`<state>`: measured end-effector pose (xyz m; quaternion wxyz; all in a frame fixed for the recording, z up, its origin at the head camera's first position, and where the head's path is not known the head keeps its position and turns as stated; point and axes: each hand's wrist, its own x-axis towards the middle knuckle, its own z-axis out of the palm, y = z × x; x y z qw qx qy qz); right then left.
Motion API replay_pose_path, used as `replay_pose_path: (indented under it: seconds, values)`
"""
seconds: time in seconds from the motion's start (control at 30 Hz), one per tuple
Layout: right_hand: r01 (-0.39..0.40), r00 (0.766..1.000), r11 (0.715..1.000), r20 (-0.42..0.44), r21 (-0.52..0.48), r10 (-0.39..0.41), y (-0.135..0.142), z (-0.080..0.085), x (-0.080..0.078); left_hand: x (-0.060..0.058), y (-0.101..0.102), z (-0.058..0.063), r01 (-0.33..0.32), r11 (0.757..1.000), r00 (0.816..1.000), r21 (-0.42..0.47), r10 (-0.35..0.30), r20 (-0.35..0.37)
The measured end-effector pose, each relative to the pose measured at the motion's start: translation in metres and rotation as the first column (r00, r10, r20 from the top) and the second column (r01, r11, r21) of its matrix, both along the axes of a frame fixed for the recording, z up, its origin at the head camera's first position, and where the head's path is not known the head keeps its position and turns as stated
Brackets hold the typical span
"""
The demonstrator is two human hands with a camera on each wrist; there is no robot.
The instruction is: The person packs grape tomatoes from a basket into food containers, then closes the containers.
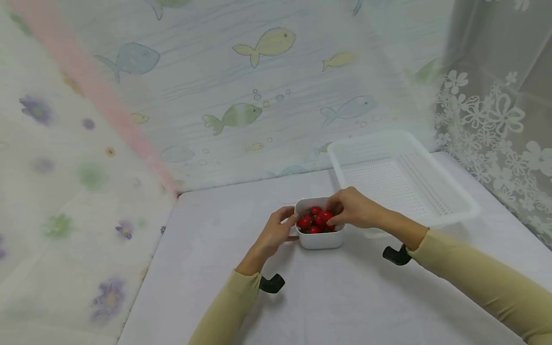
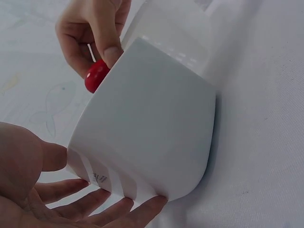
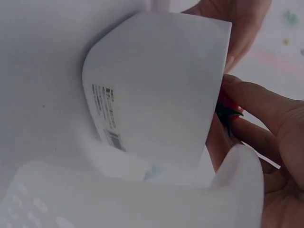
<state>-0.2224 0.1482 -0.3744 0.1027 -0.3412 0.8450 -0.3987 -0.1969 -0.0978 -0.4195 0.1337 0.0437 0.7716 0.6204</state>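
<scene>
A small white container (image 1: 321, 241) stands on the table with several red cherry tomatoes (image 1: 304, 221) inside. My left hand (image 1: 276, 232) holds its left side, the thumb at the rim and the fingers spread along the outer wall (image 2: 142, 114). At the right part of the rim, my right hand (image 1: 355, 208) pinches a cherry tomato (image 2: 97, 75) between thumb and fingers. In the right wrist view that tomato shows a green stem top (image 3: 227, 113), and part of it is hidden behind the container's wall. A printed label (image 3: 108, 114) is on the container's right side.
A large white perforated basket (image 1: 448, 191) stands right behind the container, under my right forearm. White cloth covers the table (image 1: 224, 239). A fish-patterned curtain (image 1: 194, 143) hangs along the back edge, a flowered one at left, lace at right.
</scene>
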Motion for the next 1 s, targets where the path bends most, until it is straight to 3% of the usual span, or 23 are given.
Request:
replay_pose_path:
  seconds: [0.33, 0.63, 0.9, 1.0]
  values:
    - [-0.059, 0.997, 0.996, -0.037, 0.067, 0.062, -0.018, -0.009, 0.008, 0.002, 0.0, 0.0, -0.001, 1.0, 1.0, 0.0, 0.001, 0.008]
    - [-0.117, 0.974, 0.975, -0.167, 0.19, 0.15, -0.028, -0.015, 0.005, 0.003, 0.0, -0.001, -0.003, 1.0, 1.0, 0.013, 0.003, 0.019]
    - [-0.149, 0.98, 0.961, -0.096, 0.233, 0.175, -0.023, -0.008, 0.001, 0.001, -0.002, 0.002, 0.001, 0.999, 1.0, -0.033, 0.0, 0.022]
    - [-0.126, 0.981, 0.963, -0.113, 0.24, 0.157, -0.014, 0.001, 0.002, 0.0, -0.004, 0.005, 0.009, 0.997, 1.0, -0.075, -0.009, -0.002]
